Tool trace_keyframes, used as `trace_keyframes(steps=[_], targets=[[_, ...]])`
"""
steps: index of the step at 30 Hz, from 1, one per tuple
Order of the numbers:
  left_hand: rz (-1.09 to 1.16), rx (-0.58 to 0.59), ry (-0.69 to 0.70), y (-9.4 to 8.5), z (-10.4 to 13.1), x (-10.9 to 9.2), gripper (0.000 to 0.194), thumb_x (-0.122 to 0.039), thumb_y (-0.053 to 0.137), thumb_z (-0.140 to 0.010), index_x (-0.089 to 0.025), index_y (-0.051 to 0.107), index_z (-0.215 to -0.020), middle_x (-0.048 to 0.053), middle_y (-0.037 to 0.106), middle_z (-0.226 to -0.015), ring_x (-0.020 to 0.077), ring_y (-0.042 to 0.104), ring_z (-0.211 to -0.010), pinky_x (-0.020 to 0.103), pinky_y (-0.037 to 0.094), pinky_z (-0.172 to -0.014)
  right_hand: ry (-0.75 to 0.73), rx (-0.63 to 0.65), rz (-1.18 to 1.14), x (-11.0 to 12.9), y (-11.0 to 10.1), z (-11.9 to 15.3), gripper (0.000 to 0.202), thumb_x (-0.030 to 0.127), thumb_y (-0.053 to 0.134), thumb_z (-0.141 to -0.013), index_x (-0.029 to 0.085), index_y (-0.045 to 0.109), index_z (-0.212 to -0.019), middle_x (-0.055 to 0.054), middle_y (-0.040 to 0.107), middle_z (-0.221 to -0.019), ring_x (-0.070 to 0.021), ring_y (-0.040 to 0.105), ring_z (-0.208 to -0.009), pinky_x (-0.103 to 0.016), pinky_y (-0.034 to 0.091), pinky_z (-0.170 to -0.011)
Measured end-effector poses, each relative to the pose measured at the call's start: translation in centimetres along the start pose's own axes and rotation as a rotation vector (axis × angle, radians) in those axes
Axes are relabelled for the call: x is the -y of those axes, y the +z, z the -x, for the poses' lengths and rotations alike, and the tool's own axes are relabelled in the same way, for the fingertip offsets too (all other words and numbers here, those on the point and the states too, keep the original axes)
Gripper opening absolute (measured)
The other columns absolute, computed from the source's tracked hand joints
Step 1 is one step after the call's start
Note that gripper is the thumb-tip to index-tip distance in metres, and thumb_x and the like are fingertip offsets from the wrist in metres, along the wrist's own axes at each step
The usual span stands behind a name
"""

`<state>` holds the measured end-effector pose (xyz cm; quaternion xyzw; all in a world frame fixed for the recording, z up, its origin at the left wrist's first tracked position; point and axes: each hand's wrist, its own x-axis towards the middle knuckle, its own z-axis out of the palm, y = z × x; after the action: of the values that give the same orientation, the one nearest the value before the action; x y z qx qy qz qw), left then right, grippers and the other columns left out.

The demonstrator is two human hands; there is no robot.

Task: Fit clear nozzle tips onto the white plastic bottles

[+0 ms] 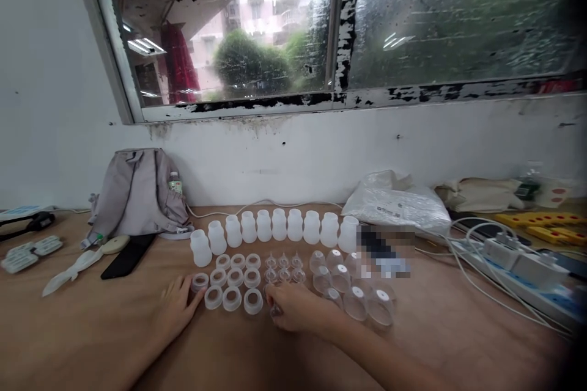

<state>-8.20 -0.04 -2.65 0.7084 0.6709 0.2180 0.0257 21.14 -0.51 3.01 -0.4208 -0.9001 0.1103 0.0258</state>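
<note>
My left hand (177,308) rests on the table, its thumb and forefinger closed against a translucent bottle collar ring (200,275). Several more collar rings (232,308) lie in rows to its right. My right hand (291,306) pinches a clear bottle nipple (276,311), partly hidden by the fingers. Just beyond that hand, several clear nipples (284,275) stand in short rows. Clear domed caps (356,305) sit right of them, some partly behind my right wrist. Behind everything, frosted white bottle bodies (279,225) stand upright in a curved row.
A grey backpack (137,195) leans against the wall, with a black phone (127,256) before it. White plastic packaging (397,201) lies at the back right. Cables and a power strip (518,275) run along the right side, near yellow parts (541,220).
</note>
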Motion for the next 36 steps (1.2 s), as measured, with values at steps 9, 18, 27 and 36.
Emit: trace_keyframes(steps=[9, 18, 27, 36], targets=[[0.082, -0.034, 0.037, 0.8, -1.1, 0.8, 0.052, -0.054, 0.038, -0.078, -0.016, 0.041, -0.113, 0.010, 0.057, -0.097, 0.0254, 0.055, -0.090, 0.036, 0.040, -0.077, 0.072, -0.335, -0.041, -0.6, 0.9, 2.5, 0.020, 0.021, 0.045, -0.078, 0.018, 0.052, -0.097, -0.004, 0.062, -0.079, -0.0161, 0.057, -0.069, -0.023, 0.036, -0.059], [0.164, -0.123, 0.122, 2.1, -2.5, 2.8, 0.048, -0.047, 0.039, -0.079, -0.015, 0.038, -0.115, 0.005, 0.056, -0.082, 0.0219, 0.057, -0.073, 0.035, 0.045, -0.069, 0.119, -1.179, 0.021, -10.5, -0.9, 7.9, 0.015, 0.023, 0.042, -0.082, 0.016, 0.055, -0.082, -0.004, 0.059, -0.069, -0.0142, 0.054, -0.062, -0.024, 0.041, -0.060], [0.165, -0.435, 0.402, 0.8, -2.9, -5.8, 0.029, -0.037, 0.034, -0.087, -0.019, 0.046, -0.106, 0.006, 0.052, -0.089, 0.0211, 0.053, -0.082, 0.037, 0.043, -0.078, 0.786, -0.840, 0.211, -20.0, 1.2, 11.7, 0.027, 0.027, 0.045, -0.078, 0.016, 0.062, -0.096, -0.013, 0.054, -0.105, -0.0253, 0.049, -0.098, -0.038, 0.039, -0.082], [0.264, -0.352, 0.597, 3.1, -0.8, -15.5, 0.020, -0.024, 0.036, -0.088, -0.019, 0.051, -0.100, 0.006, 0.055, -0.092, 0.0204, 0.051, -0.086, 0.036, 0.041, -0.078, 0.871, -0.729, 0.166, -20.7, 2.1, 11.4, 0.037, 0.041, 0.036, -0.083, 0.023, 0.062, -0.102, -0.011, 0.048, -0.119, -0.0292, 0.038, -0.113, -0.045, 0.033, -0.087]])
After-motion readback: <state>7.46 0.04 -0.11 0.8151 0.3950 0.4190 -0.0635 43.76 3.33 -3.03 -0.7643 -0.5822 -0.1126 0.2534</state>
